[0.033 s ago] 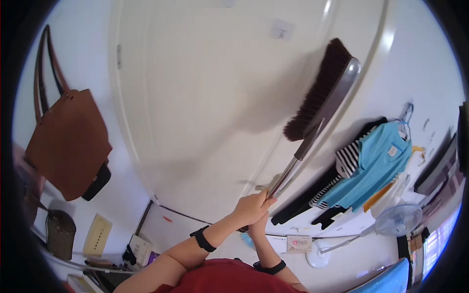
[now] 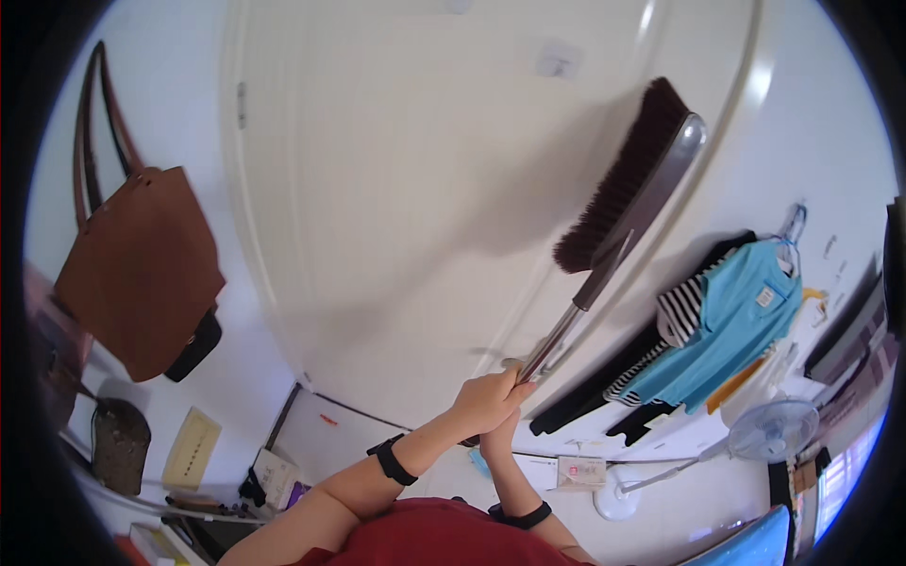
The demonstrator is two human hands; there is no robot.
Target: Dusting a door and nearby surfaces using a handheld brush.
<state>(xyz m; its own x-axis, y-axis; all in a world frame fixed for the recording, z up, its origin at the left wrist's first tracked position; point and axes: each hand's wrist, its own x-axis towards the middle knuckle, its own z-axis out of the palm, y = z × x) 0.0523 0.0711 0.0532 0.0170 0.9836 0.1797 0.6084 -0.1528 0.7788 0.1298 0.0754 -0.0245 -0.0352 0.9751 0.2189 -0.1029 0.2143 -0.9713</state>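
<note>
With both hands I grip the metal handle of a broom (image 2: pixel 635 193), its dark bristles facing left and its brown head raised toward the upper right. My left hand (image 2: pixel 487 400) is wrapped round the handle. Just below it, my right hand (image 2: pixel 501 435) is also closed on the handle, partly hidden by the left. The broom head stands before the right side of a cream door (image 2: pixel 396 179) and casts a soft shadow on it; whether the bristles touch the door I cannot tell. Beside the handle, the door handle (image 2: pixel 512 363) shows.
At left, a brown tote bag (image 2: pixel 146 274) hangs on the wall, with a dustpan-like dark piece (image 2: pixel 121 443) below. A blue T-shirt (image 2: pixel 736 316) and other clothes hang at right. Below them stand a fan (image 2: pixel 774 429) and a box (image 2: pixel 580 474) on the floor.
The door, bag and hanging clothes appear slightly farther right in the view. The broom head has shifted a little right too, while both hands keep their grip.
</note>
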